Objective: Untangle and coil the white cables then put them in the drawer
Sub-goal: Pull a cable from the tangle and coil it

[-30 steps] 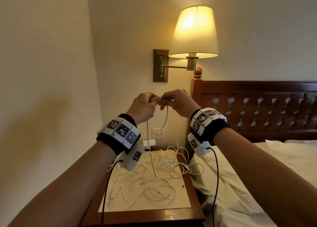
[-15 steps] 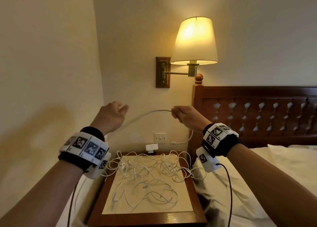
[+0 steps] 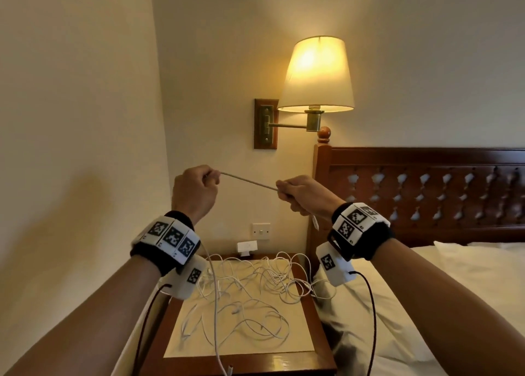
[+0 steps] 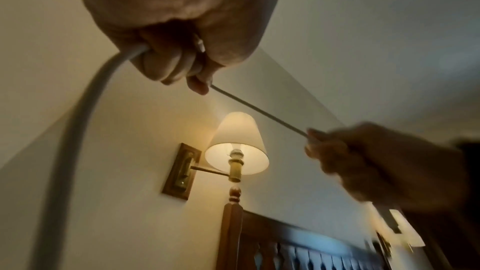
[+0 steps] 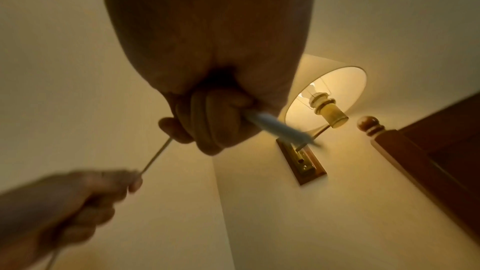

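Head view: both hands raised above the nightstand (image 3: 312,358), one white cable (image 3: 248,181) taut between them.
Risk: the trailing length runs from the left hand (image 3: 194,189) down through the cable tangle (image 3: 250,287); pulling on could cinch a knot or drag the pile off the edge.
Risk 2: the connector end (image 3: 315,222) dangles below the right hand (image 3: 302,195) and could slip free.
Left fingers: curled tight on the cable.
Right fingers: clamped on the cable near its end.
Drawer: not visible.
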### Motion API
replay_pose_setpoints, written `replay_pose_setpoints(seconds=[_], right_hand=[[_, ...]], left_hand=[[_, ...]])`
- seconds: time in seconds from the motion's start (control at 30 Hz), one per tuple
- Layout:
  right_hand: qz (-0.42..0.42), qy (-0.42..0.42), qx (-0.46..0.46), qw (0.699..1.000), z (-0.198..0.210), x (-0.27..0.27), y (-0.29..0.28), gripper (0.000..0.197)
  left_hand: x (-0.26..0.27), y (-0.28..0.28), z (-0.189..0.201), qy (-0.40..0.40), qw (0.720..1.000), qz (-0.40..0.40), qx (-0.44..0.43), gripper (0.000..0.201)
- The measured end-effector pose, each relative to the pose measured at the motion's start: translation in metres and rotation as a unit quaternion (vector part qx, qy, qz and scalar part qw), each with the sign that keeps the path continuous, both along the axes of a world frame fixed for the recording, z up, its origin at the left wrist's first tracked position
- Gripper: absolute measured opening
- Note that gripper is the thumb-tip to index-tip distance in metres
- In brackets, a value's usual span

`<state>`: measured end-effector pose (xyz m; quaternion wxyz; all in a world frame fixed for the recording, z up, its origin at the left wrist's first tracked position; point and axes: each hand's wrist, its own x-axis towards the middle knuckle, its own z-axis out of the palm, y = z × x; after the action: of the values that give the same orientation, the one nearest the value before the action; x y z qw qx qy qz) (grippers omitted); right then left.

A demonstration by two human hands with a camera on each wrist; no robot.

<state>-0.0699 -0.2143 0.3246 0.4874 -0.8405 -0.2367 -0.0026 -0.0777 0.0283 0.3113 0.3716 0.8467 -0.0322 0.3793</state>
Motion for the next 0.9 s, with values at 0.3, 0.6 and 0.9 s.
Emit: replay_pose_setpoints(seconds=[0.3,0.6,0.9], right_hand=[[0.038,0.016,0.083,0.996,0.000,-0.002,-0.010,0.028],[0.015,0.015,0.061,0.998,-0.001,0.003,-0.026,0.019],[-0.276,-0.270,-0.059,0.920,-0.030,-0.001,0.012,0.038]], left_hand=[[-0.006,0.005,0.007,0.114,0.990,-0.076,-0.040,0.030],[-0.015,0.014,0.009,0.170,0.968,-0.181,-0.045,0.010],[-0.019,-0.022,0.016,0.187,0.924,-0.261,-0.207,0.018]])
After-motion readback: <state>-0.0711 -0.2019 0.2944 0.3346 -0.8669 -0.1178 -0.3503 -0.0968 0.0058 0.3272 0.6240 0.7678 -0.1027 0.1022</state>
